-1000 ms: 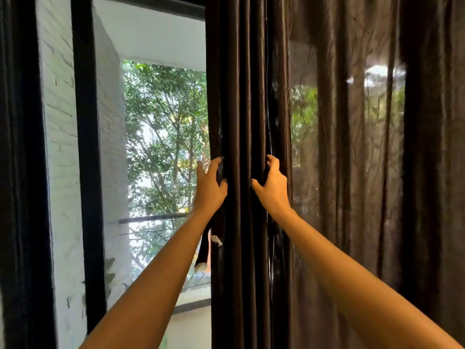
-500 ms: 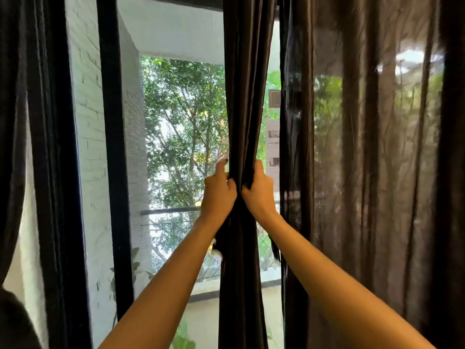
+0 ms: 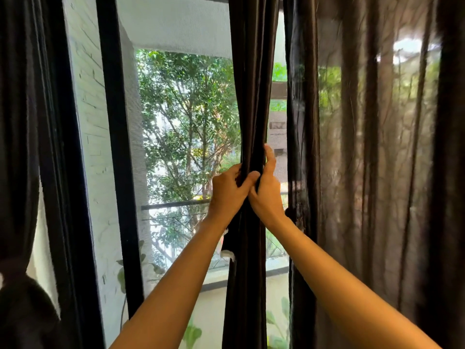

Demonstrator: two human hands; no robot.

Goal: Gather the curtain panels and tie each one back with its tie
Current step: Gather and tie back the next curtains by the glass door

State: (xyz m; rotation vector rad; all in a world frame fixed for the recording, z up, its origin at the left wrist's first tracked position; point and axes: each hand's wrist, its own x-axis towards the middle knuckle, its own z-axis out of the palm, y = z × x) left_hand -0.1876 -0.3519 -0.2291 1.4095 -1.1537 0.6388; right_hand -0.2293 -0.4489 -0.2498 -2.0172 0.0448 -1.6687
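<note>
Dark gathered curtain panel (image 3: 247, 96), black-framed window (image 3: 112, 147)

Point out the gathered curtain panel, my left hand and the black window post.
gathered curtain panel (image 3: 251, 96): head view, bunched folds above the grip.
left hand (image 3: 226, 190): head view, back of the hand.
black window post (image 3: 122, 159): head view, its middle stretch.

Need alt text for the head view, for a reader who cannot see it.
The left hand and right hand grip a dark curtain panel, bunched into a narrow column before a window with trees outside. A second panel hangs spread at right.
</note>
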